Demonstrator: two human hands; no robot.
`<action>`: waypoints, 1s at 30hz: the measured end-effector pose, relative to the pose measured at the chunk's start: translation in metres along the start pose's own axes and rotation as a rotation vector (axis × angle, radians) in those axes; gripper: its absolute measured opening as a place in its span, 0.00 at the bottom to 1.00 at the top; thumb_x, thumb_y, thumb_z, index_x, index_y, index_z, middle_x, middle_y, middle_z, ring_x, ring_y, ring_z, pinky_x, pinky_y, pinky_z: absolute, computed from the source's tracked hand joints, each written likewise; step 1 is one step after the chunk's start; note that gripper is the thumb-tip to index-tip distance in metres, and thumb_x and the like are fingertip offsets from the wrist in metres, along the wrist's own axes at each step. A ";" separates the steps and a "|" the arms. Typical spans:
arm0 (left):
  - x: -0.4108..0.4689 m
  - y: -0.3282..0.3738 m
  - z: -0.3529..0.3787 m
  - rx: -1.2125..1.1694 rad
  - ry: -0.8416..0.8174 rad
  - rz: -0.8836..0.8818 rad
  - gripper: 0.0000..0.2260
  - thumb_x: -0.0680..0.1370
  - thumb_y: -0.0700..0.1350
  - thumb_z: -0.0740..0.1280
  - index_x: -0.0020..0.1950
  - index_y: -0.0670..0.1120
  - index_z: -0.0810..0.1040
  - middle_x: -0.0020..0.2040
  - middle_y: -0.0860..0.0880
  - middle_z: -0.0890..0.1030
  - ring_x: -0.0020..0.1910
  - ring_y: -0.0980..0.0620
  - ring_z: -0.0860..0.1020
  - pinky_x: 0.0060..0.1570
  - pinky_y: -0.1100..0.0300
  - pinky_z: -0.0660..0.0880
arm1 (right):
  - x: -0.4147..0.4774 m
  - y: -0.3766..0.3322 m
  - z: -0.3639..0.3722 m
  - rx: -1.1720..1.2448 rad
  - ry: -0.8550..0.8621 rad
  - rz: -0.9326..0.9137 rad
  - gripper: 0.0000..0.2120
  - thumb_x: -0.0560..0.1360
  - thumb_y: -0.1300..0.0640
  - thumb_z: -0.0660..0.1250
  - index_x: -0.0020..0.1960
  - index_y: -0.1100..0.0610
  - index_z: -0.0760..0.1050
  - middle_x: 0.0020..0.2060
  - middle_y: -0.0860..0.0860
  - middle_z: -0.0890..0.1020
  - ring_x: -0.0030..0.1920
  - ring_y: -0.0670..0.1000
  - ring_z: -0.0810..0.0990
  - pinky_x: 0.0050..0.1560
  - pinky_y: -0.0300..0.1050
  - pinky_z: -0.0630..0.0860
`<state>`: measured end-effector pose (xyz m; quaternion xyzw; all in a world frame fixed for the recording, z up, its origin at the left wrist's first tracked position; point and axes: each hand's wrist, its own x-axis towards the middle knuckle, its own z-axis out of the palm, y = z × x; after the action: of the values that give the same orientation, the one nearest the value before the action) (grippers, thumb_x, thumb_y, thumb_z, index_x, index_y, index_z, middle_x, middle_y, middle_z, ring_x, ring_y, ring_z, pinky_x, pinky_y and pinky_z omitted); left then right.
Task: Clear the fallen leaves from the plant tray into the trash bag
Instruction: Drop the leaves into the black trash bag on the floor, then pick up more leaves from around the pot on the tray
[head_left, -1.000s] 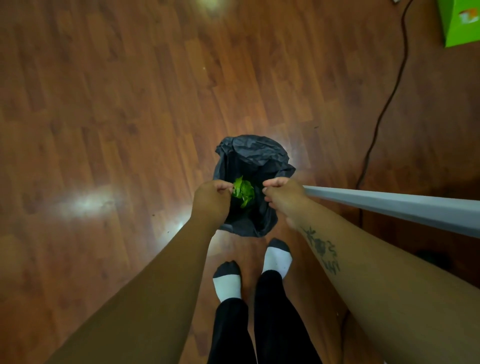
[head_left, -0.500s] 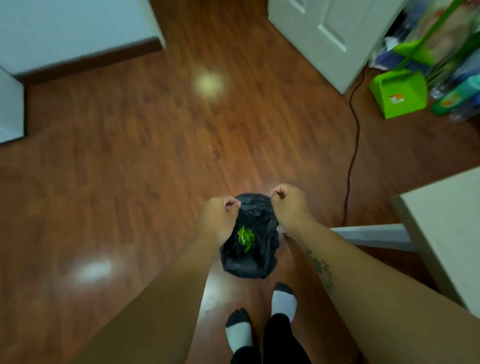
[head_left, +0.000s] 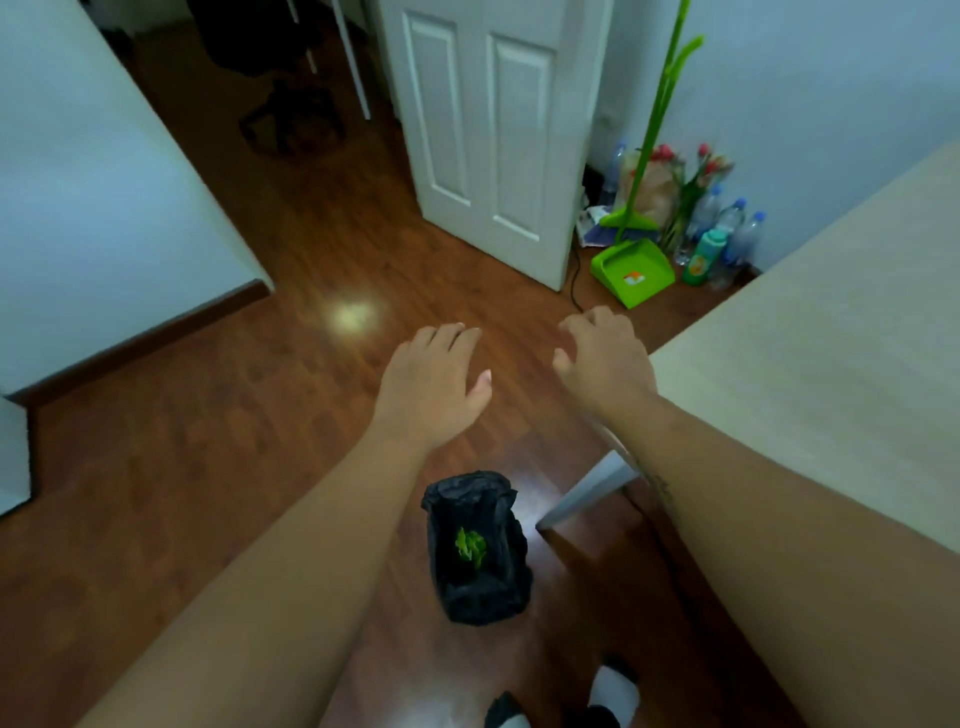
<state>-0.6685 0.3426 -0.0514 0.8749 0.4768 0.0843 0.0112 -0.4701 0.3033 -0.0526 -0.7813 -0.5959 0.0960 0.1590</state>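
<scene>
black trash bag (head_left: 475, 551) stands open, crumpled, green leaves (head_left: 470, 544) inside; left hand (head_left: 434, 384) and right hand (head_left: 605, 358) grip apart, empty

Bare forearms (head_left: 291, 571), black-and-white socks (head_left: 615, 693)

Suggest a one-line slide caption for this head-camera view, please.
Both hands, left and right, open above the trash bag holding green leaves on the floor.

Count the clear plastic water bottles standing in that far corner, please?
4 clear blue-capped plastic bottles show: one behind the green broom, three right of the flowers. Others may be hidden.
</scene>
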 end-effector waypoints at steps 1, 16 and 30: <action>0.004 0.010 -0.004 -0.005 0.001 0.027 0.25 0.77 0.56 0.58 0.70 0.46 0.69 0.68 0.47 0.74 0.66 0.46 0.72 0.60 0.49 0.73 | -0.007 0.010 -0.010 -0.023 0.017 0.014 0.18 0.74 0.52 0.63 0.63 0.55 0.72 0.60 0.57 0.72 0.61 0.60 0.69 0.57 0.56 0.71; 0.062 0.299 -0.013 -0.178 -0.026 0.574 0.24 0.73 0.55 0.60 0.64 0.44 0.75 0.56 0.45 0.80 0.53 0.41 0.78 0.47 0.48 0.77 | -0.173 0.250 -0.145 -0.048 0.176 0.516 0.16 0.76 0.53 0.61 0.63 0.54 0.72 0.59 0.54 0.74 0.61 0.57 0.70 0.57 0.52 0.71; 0.010 0.560 0.048 -0.254 -0.332 0.773 0.24 0.76 0.52 0.64 0.71 0.47 0.68 0.69 0.49 0.72 0.69 0.48 0.67 0.63 0.53 0.70 | -0.356 0.446 -0.179 0.112 0.049 0.769 0.20 0.71 0.56 0.65 0.62 0.49 0.73 0.57 0.51 0.75 0.57 0.57 0.74 0.54 0.53 0.75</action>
<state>-0.1890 0.0488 -0.0415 0.9823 0.0921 -0.0015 0.1628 -0.1047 -0.1693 -0.0618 -0.9398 -0.2494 0.1623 0.1683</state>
